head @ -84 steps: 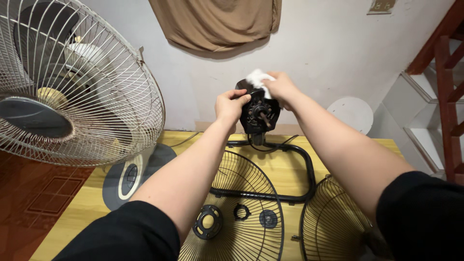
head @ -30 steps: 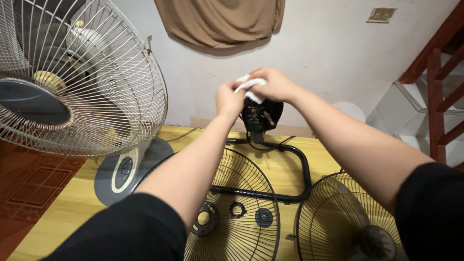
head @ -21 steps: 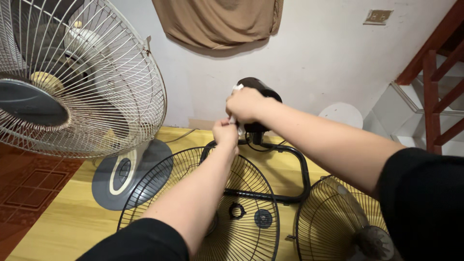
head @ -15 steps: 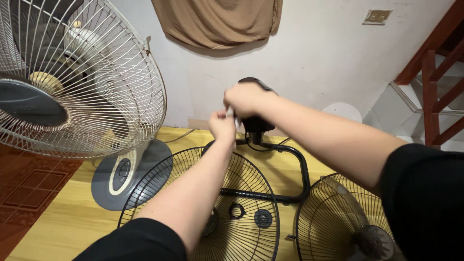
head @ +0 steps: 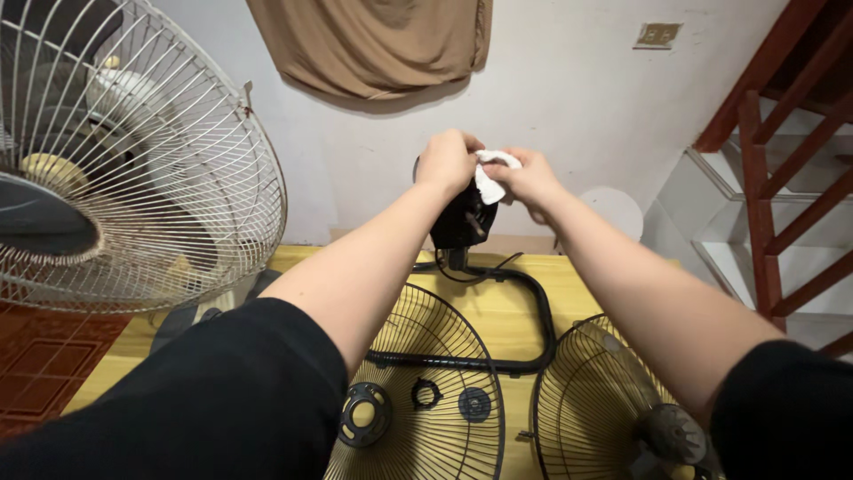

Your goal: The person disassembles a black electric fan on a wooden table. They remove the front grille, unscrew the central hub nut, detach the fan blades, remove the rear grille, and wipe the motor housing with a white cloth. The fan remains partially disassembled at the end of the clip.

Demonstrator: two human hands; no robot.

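A black fan motor (head: pixel 460 222) stands upright on a black tube stand (head: pixel 524 307), its shaft facing me. My left hand (head: pixel 447 162) grips the top of the motor housing. My right hand (head: pixel 530 180) pinches a white cloth (head: pixel 489 180) against the upper right of the motor. Both forearms reach out over the yellow wooden table (head: pixel 515 289).
Two black wire grilles lie flat on the table: one at the centre (head: pixel 444 404) with a ring nut and a cap on it, one at the right (head: pixel 604 400). A large white fan (head: pixel 124 169) stands at the left. Red stairs (head: pixel 782 151) rise at the right.
My left hand rose from below the motor to its top. My right hand, with the cloth, swung from the motor's left side to its upper right. The view shifted slightly.
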